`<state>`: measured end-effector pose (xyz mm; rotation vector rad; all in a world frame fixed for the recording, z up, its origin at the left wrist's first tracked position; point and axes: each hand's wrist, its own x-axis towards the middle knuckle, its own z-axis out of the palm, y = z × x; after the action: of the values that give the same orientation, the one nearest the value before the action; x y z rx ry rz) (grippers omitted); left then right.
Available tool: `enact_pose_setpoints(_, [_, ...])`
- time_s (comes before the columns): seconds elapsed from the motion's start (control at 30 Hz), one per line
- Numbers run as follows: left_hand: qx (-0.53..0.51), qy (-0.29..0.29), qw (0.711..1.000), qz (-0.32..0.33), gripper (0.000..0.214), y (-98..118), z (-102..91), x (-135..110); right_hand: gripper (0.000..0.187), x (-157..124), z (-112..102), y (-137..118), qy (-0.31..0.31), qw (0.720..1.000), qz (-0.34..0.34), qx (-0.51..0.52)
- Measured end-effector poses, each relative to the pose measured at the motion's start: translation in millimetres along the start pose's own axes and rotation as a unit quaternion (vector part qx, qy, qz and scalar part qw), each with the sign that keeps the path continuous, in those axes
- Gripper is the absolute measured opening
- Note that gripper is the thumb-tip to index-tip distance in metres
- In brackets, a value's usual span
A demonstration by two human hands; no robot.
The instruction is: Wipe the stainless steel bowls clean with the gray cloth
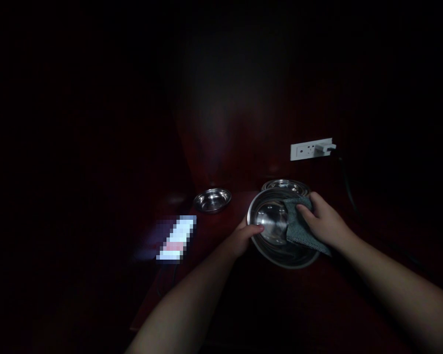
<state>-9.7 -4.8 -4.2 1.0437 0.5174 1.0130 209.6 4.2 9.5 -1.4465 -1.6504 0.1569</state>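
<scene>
A shiny steel bowl (269, 219) is held up and tilted, its inside facing me. My left hand (243, 237) grips its left rim, with the thumb inside and the other fingers hidden behind the wall. In my right hand (323, 219) is a grey-green cloth (299, 228), pinched under the thumb and lying over the right side of the bowl's inside and rim. Some of the right fingers are hidden by the cloth and bowl. Just behind the bowl sit stacked steel dishes (286, 186), partly covered by it.
A small steel dish (213, 200) stands on the dark red surface to the left. Nearer me lies a lit, pixelated screen (177, 239) with a cable below it. On the back wall a white socket plate (306, 150) holds a plug (325, 147) with a hanging cord. The surroundings are very dark.
</scene>
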Motion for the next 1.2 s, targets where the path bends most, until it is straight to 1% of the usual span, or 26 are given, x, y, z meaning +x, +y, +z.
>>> enact_pose_setpoints(0.27, [0.002,-0.009,1.0,-0.004,0.052,2,0.3,-1,0.016,-1,1,2,-0.003,1.0,-0.011,0.006])
enact_pose_setpoints(0.4, [0.003,-0.007,1.0,-0.005,0.056,-1,-1.5,0,0.016,0,1,3,-0.005,1.0,-0.017,0.004])
enact_pose_setpoints(0.5, [0.009,0.015,1.0,0.009,0.063,-9,-4.5,2,0.016,1,1,3,-0.002,1.0,-0.019,0.01])
enact_pose_setpoints(0.57, [0.011,0.031,0.999,0.04,0.068,-13,-5.4,2,0.017,2,0,5,0.0,1.0,-0.001,0.016])
enact_pose_setpoints(0.63, [0.014,0.031,0.996,0.078,0.073,-13,-4.5,3,0.017,4,0,7,0.009,0.999,0.043,0.029])
enact_pose_setpoints(0.7, [0.034,0.004,0.995,0.093,0.077,-11,-2.0,2,0.019,6,0,10,0.043,0.994,0.095,0.044])
enact_pose_setpoints(0.77, [0.06,-0.03,0.992,0.108,0.083,-9,1.1,2,0.019,7,1,12,0.053,0.989,0.126,0.06])
enact_pose_setpoints(0.8, [0.072,-0.043,0.989,0.12,0.086,-9,2.5,2,0.02,7,2,13,0.051,0.988,0.132,0.068])
enact_pose_setpoints(0.87, [0.087,-0.043,0.986,0.135,0.09,-11,4.4,3,0.02,6,4,14,0.045,0.987,0.131,0.079])
enact_pose_setpoints(0.93, [0.089,-0.028,0.987,0.134,0.091,-14,4.8,5,0.02,5,7,14,0.043,0.988,0.121,0.082])
enact_pose_setpoints(1.07, [0.07,-0.01,0.991,0.11,0.089,-18,4.2,8,0.02,4,9,15,0.041,0.991,0.103,0.078])
enact_pose_setpoints(1.2, [0.052,0.005,0.994,0.094,0.085,-18,3.3,10,0.02,4,8,14,0.042,0.992,0.105,0.064])
